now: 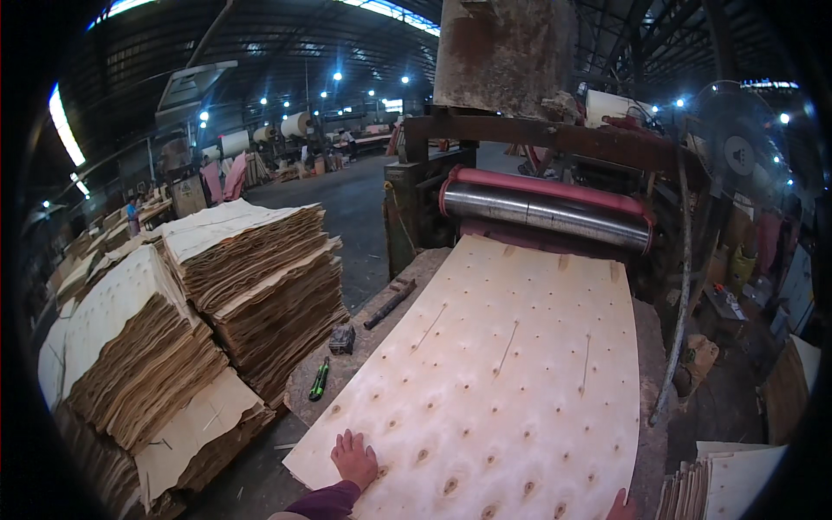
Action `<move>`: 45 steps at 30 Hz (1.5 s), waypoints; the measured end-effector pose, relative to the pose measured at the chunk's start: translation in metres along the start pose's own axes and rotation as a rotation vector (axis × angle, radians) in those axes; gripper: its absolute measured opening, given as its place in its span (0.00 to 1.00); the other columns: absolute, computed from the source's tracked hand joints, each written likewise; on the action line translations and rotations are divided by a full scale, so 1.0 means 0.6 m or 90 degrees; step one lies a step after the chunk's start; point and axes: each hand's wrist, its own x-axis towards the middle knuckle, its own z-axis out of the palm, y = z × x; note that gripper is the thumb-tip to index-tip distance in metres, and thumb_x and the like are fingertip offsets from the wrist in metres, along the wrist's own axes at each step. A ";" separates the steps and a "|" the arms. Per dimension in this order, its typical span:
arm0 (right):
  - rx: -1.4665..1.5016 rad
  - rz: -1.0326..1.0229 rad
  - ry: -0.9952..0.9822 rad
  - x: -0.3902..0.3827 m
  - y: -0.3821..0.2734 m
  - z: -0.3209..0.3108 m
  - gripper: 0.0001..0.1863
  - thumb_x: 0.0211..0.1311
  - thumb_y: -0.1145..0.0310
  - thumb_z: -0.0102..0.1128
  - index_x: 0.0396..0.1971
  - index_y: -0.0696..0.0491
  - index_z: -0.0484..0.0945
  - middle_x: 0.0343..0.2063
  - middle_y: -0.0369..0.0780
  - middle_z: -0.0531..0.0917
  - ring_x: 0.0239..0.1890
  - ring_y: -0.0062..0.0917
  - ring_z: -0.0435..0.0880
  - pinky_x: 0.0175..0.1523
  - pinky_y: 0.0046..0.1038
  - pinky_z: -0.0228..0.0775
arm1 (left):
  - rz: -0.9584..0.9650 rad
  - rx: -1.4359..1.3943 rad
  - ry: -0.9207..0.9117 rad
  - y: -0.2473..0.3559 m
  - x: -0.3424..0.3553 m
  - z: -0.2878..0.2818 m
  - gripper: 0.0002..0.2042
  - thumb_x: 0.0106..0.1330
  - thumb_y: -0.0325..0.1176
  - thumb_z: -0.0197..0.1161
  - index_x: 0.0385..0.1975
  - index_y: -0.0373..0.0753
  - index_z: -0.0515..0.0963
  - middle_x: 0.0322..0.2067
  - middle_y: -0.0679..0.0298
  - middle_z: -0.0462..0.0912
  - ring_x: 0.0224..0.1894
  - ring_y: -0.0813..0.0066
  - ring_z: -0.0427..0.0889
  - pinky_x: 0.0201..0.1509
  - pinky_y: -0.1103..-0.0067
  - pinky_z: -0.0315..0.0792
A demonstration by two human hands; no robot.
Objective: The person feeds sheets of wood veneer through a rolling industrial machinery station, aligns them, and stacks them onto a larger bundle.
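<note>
A large pale veneer sheet (529,381), dotted with knots, lies before me with its far end just under a roller machine's steel roller (542,212) with a pink roller behind it. My left hand (354,459) rests on the sheet's near left part, fingers spread. My right hand (622,507), partly cut off by the lower edge, grips the sheet's right edge. Left of the sheet, on the machine's worn bed (303,381), lie a green box cutter (319,380), a dark block (341,338) and a dark bar (390,302).
Tall veneer stacks (260,303) stand at left, more sheets (724,481) at lower right. A hose (682,295) hangs down the right side, near a fan (737,156). A person in blue (133,214) stands far left; the concrete floor (355,225) runs back into the hall.
</note>
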 end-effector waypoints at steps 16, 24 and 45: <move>-0.014 0.002 -0.018 0.007 0.012 0.005 0.41 0.64 0.35 0.38 0.53 0.61 0.72 0.48 0.59 0.76 0.53 0.56 0.73 0.59 0.46 0.64 | 0.000 -0.009 -0.005 -0.004 -0.001 0.002 0.22 0.57 0.37 0.59 0.52 0.38 0.71 0.60 0.47 0.66 0.64 0.46 0.59 0.63 0.55 0.51; -0.031 0.018 -0.022 0.013 0.019 0.012 0.41 0.64 0.35 0.38 0.53 0.61 0.73 0.49 0.58 0.76 0.54 0.56 0.73 0.59 0.46 0.64 | -0.002 -0.007 -0.009 -0.002 0.000 0.001 0.22 0.57 0.37 0.59 0.52 0.38 0.71 0.59 0.47 0.66 0.64 0.47 0.58 0.63 0.55 0.51; -0.040 0.034 -0.018 0.023 0.030 0.020 0.43 0.62 0.32 0.36 0.52 0.61 0.74 0.47 0.59 0.77 0.52 0.55 0.74 0.57 0.46 0.65 | -0.007 -0.008 -0.015 0.001 -0.001 0.001 0.22 0.58 0.37 0.58 0.52 0.38 0.71 0.60 0.47 0.65 0.65 0.46 0.57 0.64 0.56 0.50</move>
